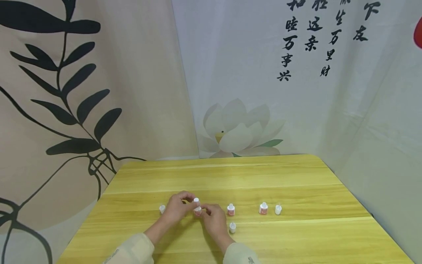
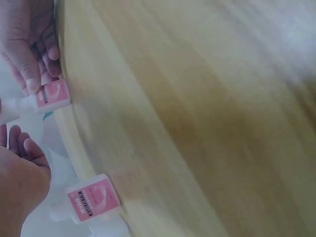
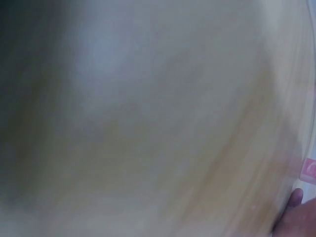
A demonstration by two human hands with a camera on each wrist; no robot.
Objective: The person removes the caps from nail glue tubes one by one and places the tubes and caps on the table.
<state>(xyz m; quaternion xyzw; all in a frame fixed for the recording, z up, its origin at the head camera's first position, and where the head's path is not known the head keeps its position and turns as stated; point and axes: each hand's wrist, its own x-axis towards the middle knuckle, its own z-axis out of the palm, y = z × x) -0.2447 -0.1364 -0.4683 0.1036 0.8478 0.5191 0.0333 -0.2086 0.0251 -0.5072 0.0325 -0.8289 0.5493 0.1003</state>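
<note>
A small white bottle (image 1: 197, 212) with a pink label stands on the table between the two hands. My right hand (image 1: 214, 220) pinches its body between thumb and fingers; the left wrist view shows this grip on the bottle (image 2: 53, 95) too. My left hand (image 1: 176, 209) holds a white cap (image 1: 196, 200) at the bottle's top; whether it sits fully on the neck I cannot tell. Beside the left hand (image 2: 22, 185), the left wrist view shows another pink-labelled bottle (image 2: 94, 198), hidden in the head view. The right wrist view catches only a bottle's edge (image 3: 309, 170) and some fingers (image 3: 295, 200).
Two more pink-labelled bottles (image 1: 230, 209) (image 1: 263, 208) stand to the right on the wooden table (image 1: 296, 242). Loose white caps lie about: one at left (image 1: 162, 209), one nearer me (image 1: 232, 227), one at far right (image 1: 278, 209). Printed curtains (image 1: 148, 91) hang behind.
</note>
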